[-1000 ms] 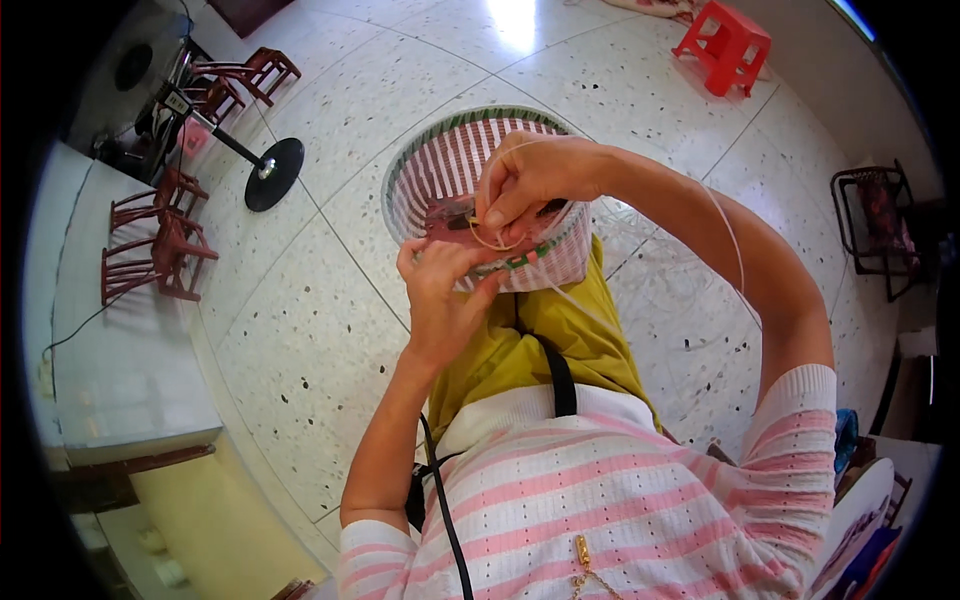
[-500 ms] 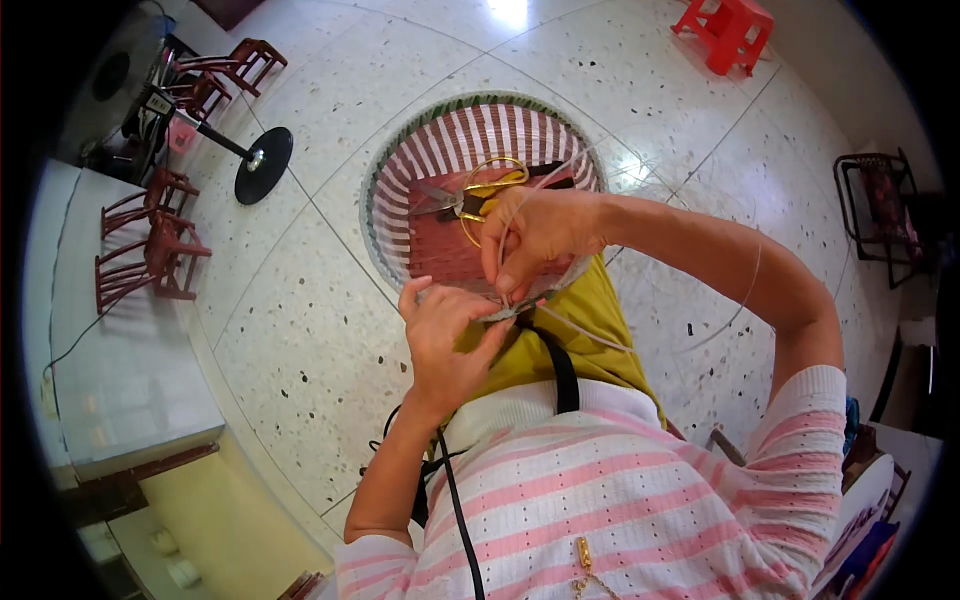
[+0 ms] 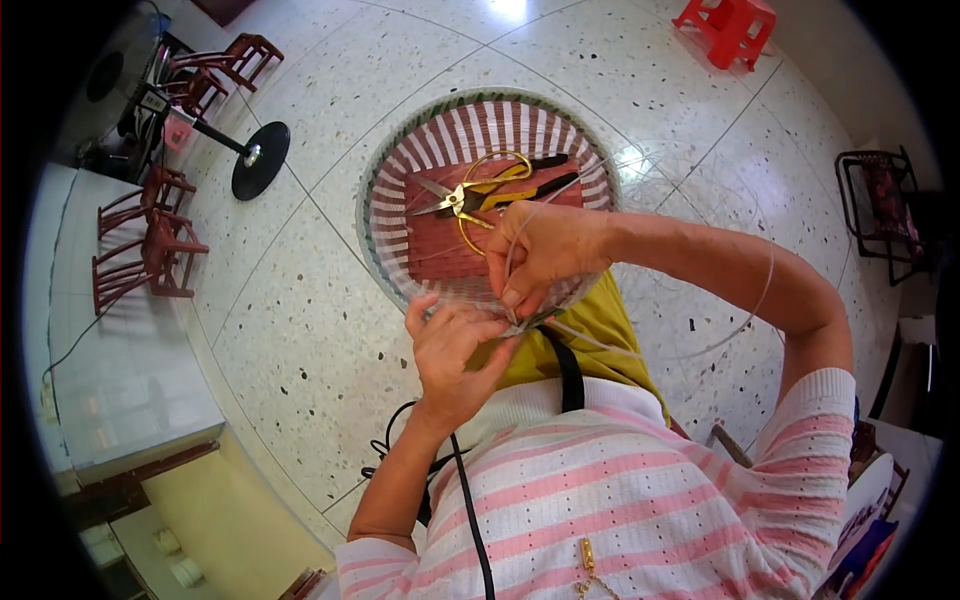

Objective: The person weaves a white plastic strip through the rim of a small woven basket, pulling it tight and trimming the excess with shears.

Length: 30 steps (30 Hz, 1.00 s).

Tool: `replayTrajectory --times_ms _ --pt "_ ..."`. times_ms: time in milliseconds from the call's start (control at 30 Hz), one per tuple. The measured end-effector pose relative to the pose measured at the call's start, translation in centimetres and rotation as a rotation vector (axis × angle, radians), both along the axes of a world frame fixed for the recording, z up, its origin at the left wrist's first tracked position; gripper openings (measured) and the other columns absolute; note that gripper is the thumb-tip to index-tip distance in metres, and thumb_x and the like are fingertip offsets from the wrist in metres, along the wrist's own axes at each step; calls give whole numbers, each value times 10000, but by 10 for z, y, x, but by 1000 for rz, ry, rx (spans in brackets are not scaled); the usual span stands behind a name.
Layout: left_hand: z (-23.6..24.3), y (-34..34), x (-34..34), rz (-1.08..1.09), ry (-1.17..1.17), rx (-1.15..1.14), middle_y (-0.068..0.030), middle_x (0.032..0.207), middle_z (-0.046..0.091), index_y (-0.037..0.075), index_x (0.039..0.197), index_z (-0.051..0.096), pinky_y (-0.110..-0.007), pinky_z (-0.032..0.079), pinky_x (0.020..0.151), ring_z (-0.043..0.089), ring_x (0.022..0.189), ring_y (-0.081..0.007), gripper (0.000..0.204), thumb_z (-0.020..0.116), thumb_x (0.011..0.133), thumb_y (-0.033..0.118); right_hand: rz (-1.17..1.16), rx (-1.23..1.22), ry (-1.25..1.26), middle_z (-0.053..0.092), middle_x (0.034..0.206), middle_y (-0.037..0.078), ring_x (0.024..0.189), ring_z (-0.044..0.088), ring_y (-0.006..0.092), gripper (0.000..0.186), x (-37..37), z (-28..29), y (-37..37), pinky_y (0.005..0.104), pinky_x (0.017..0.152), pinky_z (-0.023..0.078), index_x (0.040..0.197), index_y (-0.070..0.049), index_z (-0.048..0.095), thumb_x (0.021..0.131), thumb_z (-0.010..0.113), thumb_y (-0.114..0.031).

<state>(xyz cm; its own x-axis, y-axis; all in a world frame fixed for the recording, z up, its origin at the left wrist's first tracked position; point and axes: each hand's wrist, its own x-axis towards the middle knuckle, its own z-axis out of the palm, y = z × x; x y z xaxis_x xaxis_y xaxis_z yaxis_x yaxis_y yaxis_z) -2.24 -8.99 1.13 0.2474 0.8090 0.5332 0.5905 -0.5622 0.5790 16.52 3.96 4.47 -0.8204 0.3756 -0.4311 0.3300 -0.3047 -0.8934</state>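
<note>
A round woven basket [image 3: 373,215], brown-and-white striped inside with a green-and-white rim, rests against my lap. My left hand [image 3: 455,355] grips its near rim between thumb and fingers, the other fingers raised. Just right of it, my right hand [image 3: 540,255] pinches a pale, translucent plastic strip [image 3: 513,240] close to the rim. The strip's long loop [image 3: 765,290] arcs over my right forearm and back toward the rim. Gold-handled scissors [image 3: 462,200] lie with blades spread inside the basket, overlapping yellow-and-black pliers [image 3: 530,193]. My fingers partly hide the spot where strip and rim meet.
Speckled tile floor [image 3: 290,300] surrounds me. On the left stand small brown chairs [image 3: 170,245] and a black round stand base [image 3: 262,160]. A red plastic stool [image 3: 728,30] is at the far right, with a dark folding chair [image 3: 880,215] nearer. A black cord [image 3: 468,510] hangs down my front.
My right hand has shifted slightly down and right, still pinching the strip. The basket has tilted a little, showing more of the scissors and pliers. My left hand stays at the rim.
</note>
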Motion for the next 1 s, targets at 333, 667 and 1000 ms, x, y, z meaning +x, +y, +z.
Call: replayTrajectory --times_ms 333,667,1000 --pt "-3 -1 0 -7 -5 17 -21 806 675 110 840 675 -410 322 1019 645 819 -192 241 840 672 57 33 -54 -19 728 835 121 735 720 139 75 -2 -1 1 238 676 614 899 53 691 835 727 35" --pt "1 10 0 8 -36 -10 -11 788 663 117 833 659 -408 335 1014 628 773 -189 256 842 661 67 151 -19 45 737 814 70 705 699 96 101 -6 -5 12 213 618 565 901 20 718 810 759 3" --pt "9 36 -1 -22 -54 12 -15 819 666 101 844 640 -417 341 1022 625 795 -205 260 828 670 59 155 19 66 746 859 91 732 706 106 152 -2 0 36 213 653 572 938 31 704 819 780 -27"
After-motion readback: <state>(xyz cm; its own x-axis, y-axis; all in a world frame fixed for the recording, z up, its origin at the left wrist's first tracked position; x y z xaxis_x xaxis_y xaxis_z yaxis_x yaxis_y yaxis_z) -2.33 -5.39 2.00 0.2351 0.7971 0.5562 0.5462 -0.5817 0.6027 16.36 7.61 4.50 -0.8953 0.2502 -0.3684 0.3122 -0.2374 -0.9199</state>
